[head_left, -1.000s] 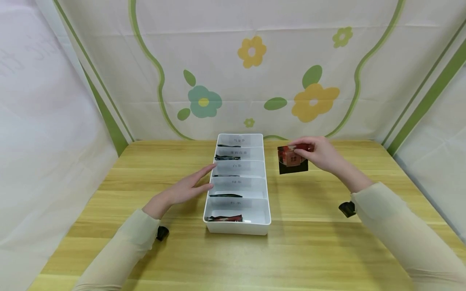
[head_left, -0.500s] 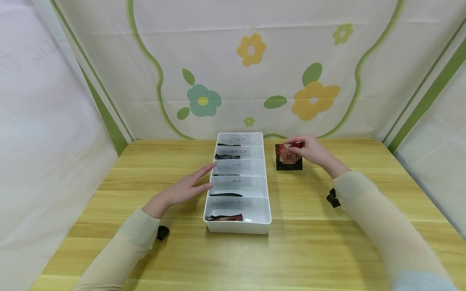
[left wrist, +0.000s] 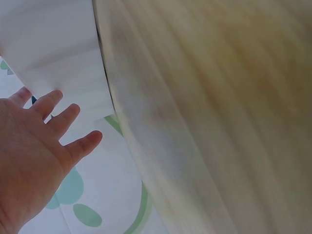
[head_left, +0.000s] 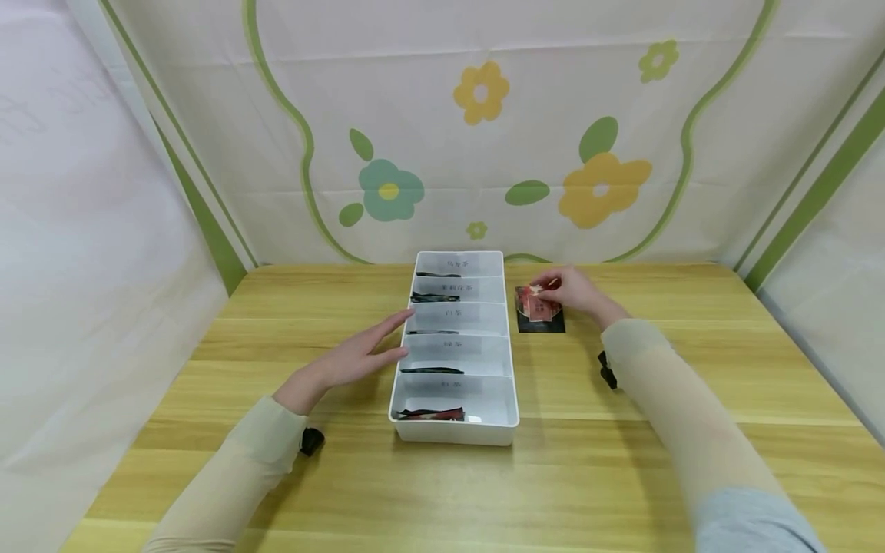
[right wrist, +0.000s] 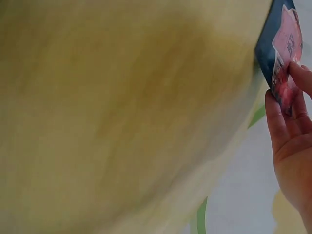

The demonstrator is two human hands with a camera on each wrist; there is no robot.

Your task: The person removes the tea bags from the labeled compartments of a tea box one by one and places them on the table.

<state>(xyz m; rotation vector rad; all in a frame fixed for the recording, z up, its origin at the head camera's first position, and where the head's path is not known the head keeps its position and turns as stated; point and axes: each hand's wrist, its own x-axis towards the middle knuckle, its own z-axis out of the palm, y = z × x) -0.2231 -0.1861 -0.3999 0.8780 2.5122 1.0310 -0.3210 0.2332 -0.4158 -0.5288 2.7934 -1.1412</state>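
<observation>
Pinched by its upper right part in my right hand (head_left: 575, 292) is a flat red-and-black tea bag sachet (head_left: 541, 316), close over the table just right of the tray. The right wrist view shows the thumb on the printed face of the sachet (right wrist: 282, 53) and the other fingers behind it. My left hand (head_left: 346, 357) touches the left wall of a white divided tray (head_left: 456, 435) with straight, spread fingers. In the left wrist view those fingers of the left hand (left wrist: 44, 131) lie along the tray's side (left wrist: 58, 48).
Labelled compartments run front to back in the tray. The front one holds red sachets (head_left: 432, 414); a green sachet (head_left: 432, 370) and other dark sachets (head_left: 435, 297) lie farther back. Wooden table (head_left: 594, 476) surrounds the tray, and a flowered cloth (head_left: 429, 115) hangs behind.
My right hand has moved left and lower with the sachet, bringing it nearer the tray and down toward the table. The left hand has stayed at the tray's side.
</observation>
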